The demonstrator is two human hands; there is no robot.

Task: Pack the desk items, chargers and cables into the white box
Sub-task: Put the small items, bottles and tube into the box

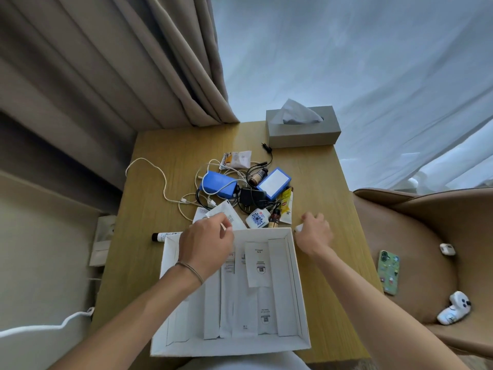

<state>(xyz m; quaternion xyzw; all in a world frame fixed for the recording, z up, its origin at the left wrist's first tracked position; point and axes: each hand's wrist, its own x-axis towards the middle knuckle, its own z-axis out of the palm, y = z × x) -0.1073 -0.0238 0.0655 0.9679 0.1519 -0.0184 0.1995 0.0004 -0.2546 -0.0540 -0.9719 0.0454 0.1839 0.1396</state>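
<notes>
Pinching thin paper sachet [230,215], prob

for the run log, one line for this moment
left hand: pinches white packet | right hand: holds small white item | white box: packets inside

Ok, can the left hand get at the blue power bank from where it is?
Probably yes. The left hand sits at the white box's far rim, and the blue power bank lies just beyond, topmost apart from white cables draped across it.
</notes>
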